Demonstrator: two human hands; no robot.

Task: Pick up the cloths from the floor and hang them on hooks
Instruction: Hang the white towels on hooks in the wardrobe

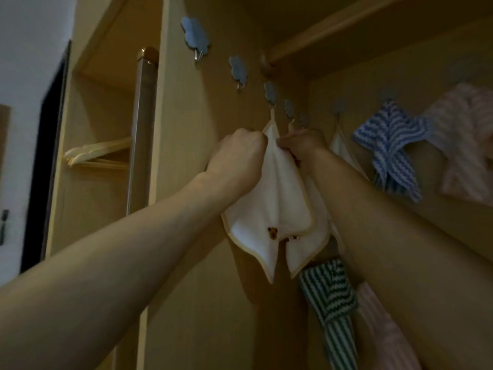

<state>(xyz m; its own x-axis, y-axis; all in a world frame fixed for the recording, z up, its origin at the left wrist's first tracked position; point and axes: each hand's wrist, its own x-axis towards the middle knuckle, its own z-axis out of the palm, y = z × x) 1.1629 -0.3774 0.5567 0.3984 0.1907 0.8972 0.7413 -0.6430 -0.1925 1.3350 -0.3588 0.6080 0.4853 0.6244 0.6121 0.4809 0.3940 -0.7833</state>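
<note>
Inside the wooden wardrobe (202, 263), at centre frame, hangs the white cloth (277, 209) with tan trim, its loop reaching up at 12 o'clock to a grey cloud-shaped hook (270, 92). The left hand (238, 153) grips its top edge at 9 o'clock and the right hand (302, 145) pinches at 3 o'clock, fingers curled tight. Best to check the loop sits fully over the prong before either hand lets go.

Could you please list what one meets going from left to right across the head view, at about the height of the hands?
Wooden hangers → metal pole → left hand → white cloth → right hand → blue striped cloth → pink striped cloth.
</note>
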